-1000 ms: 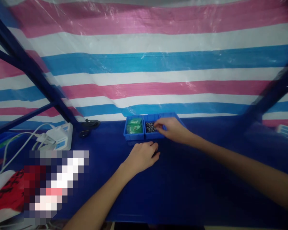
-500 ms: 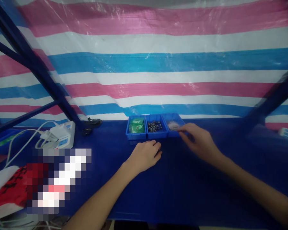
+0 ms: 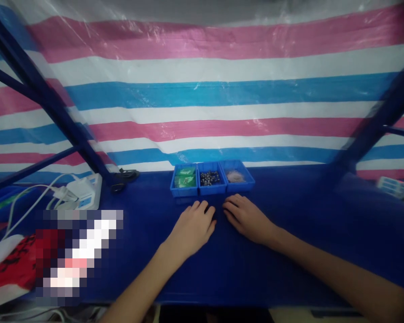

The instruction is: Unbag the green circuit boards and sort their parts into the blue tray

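Note:
My left hand (image 3: 195,226) lies palm down on the blue tabletop (image 3: 215,269), fingers loosely spread and nothing visible in it. To its right, my right hand (image 3: 249,217) rests with its fingers bent and slightly apart, also showing no object. A short gap separates the two hands. Just beyond them stand three blue bins side by side. The left bin (image 3: 184,193) contains green packets (image 3: 185,176). Small black and silver pieces (image 3: 210,178) fill the middle bin (image 3: 214,190). In the right bin (image 3: 246,183) is a pale, pinkish heap (image 3: 234,176), too small to identify.
At the left are a white power strip (image 3: 93,193) with plugs and cables, and a red and white item (image 3: 13,262) beside a pixelated patch. A dark coiled cable (image 3: 129,174) lies near the back. Blue frame posts (image 3: 60,119) and a striped plastic sheet (image 3: 202,94) enclose the table.
My right hand has left the right bin's edge and come down to the tabletop near my left hand. The left hand stays on the table, its fingers a bit more spread. The view has shifted slightly.

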Demonstrator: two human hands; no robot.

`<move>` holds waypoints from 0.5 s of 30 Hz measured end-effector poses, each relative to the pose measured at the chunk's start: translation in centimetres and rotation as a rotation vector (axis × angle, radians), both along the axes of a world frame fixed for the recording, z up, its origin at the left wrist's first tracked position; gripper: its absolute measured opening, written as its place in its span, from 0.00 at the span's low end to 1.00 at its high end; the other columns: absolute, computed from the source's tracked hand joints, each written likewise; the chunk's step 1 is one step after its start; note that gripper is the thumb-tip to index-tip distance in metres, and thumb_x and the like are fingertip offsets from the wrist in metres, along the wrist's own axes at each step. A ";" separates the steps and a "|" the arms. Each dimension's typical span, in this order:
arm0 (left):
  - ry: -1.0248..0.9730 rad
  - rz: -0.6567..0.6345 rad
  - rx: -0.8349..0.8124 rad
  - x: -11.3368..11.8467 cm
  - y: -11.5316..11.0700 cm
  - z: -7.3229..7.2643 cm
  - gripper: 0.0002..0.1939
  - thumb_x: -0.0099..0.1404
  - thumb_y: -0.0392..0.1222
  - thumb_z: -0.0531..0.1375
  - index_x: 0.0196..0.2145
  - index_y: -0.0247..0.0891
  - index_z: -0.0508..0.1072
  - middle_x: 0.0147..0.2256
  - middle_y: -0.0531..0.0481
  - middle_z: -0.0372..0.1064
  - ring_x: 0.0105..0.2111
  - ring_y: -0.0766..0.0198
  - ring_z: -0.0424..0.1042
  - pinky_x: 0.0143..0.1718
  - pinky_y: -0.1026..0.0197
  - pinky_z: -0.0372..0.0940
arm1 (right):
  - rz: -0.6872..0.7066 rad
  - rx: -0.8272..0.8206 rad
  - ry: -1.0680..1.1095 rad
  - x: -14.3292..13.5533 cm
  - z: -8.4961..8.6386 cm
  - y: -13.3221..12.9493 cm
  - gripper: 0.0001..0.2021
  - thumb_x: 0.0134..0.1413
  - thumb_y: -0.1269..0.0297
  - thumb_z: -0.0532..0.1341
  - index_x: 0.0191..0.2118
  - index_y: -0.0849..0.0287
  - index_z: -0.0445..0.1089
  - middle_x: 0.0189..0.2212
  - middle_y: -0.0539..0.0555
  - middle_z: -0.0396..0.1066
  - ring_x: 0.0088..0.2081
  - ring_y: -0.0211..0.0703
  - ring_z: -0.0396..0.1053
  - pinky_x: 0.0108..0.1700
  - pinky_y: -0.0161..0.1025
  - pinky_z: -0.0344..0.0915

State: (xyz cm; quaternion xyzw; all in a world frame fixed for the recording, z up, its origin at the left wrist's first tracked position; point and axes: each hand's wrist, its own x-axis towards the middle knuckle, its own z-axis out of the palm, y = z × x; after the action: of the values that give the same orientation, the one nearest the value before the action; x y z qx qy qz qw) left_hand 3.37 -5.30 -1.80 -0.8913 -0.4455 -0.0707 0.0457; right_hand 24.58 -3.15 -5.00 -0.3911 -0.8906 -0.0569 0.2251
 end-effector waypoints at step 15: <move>-0.126 0.313 -0.001 -5.6 -5.2 -4.2 0.31 0.75 0.58 0.46 0.71 0.50 0.45 0.71 0.46 0.39 0.70 0.43 0.40 0.66 0.34 0.50 | -0.194 -0.148 -0.096 7.3 -2.4 -7.1 0.34 0.67 0.48 0.53 0.73 0.49 0.40 0.72 0.56 0.43 0.70 0.62 0.43 0.65 0.65 0.57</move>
State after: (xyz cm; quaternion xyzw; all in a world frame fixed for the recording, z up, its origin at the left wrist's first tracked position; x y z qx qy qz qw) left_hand -2.24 -10.49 -6.05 -0.8048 -0.5810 -0.1181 0.0278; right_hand 31.86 -10.28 -7.39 -0.4877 -0.8601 -0.0314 0.1463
